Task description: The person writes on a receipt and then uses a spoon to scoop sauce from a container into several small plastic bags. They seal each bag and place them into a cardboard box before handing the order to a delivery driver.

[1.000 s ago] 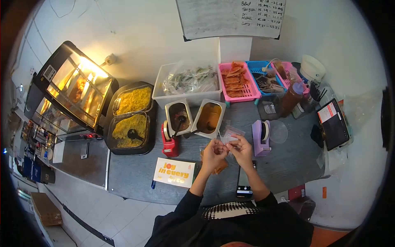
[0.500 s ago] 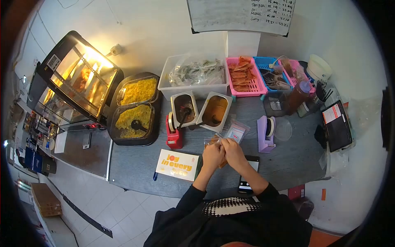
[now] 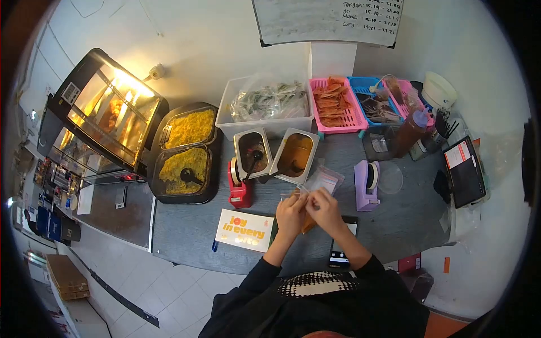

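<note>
My left hand (image 3: 291,215) and my right hand (image 3: 323,209) meet over the front of the table, fingers pinched at the top of a small plastic bag of orange-brown sauce (image 3: 308,224). Much of the bag is hidden behind my hands. Just beyond them stand a metal pan of orange-brown sauce (image 3: 297,151) and a metal pan of dark sauce (image 3: 248,146), each with a black ladle. Flat clear plastic bags (image 3: 329,179) lie behind my right hand. A phone (image 3: 340,253) rests under my right forearm.
A red tape dispenser (image 3: 240,194) and a printed box (image 3: 243,230) are to the left, a purple tape dispenser (image 3: 366,197) to the right. Farther back are trays of yellow food (image 3: 189,127), a tub of bags (image 3: 225,121), a pink basket (image 3: 355,121) and a heated cabinet (image 3: 104,112).
My right hand has turned slightly and its fingers have shifted a little away from my left hand at the bag's top. The whole view has tilted slightly.
</note>
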Available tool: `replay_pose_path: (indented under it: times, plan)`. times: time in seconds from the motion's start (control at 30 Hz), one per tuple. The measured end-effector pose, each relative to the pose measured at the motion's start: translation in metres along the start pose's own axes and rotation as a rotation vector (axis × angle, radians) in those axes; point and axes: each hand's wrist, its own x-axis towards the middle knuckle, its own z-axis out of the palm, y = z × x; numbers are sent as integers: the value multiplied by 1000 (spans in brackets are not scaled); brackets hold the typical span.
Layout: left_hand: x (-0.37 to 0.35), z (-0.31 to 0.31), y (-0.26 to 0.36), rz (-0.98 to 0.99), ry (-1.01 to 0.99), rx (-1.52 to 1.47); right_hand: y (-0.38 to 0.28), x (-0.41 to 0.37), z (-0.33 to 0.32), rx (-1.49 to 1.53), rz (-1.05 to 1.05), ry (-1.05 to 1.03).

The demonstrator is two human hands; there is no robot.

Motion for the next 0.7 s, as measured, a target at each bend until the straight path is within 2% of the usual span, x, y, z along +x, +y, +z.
replay_pose_path:
  times: [0.03, 0.13, 0.17, 0.23, 0.27, 0.33, 0.37, 0.47, 0.57, 0.67, 0.7]
  plan:
    - [-1, 0, 1, -5, -25, -7, -4, -2, -2, -25, 27, -72]
    - [-4, -4, -9, -128, -96, -274, -20, 13, -23, -183, -118, -119]
    - [-3, -5, -11, -157, -147, -322, -20, 16, -31, -323, -132, -238]
    - [-6, -7, -13, -222, -257, -420, -2, 17, -36, -261, -87, -390]
    - [-8, -6, -15, -305, -166, -482, 6, 18, -37, -230, -64, -465]
    - [-8, 5, -21, -466, 25, -609, 10, 20, -42, -92, 81, -423]
    - [-4, 17, -27, -540, 358, -888, 9, 23, -46, -29, 124, -378]
    - [17, 33, -57, -654, 691, -576, 5, 27, -53, 195, 185, -267]
    - [34, 20, -76, -811, 312, -989, 16, 23, -47, 294, 139, -183]
    - [50, 20, -67, -466, 186, -625, 32, 11, -44, 268, 151, -101]
    - [56, 9, -56, -437, 151, -541, 37, 8, -45, 250, 168, -70]
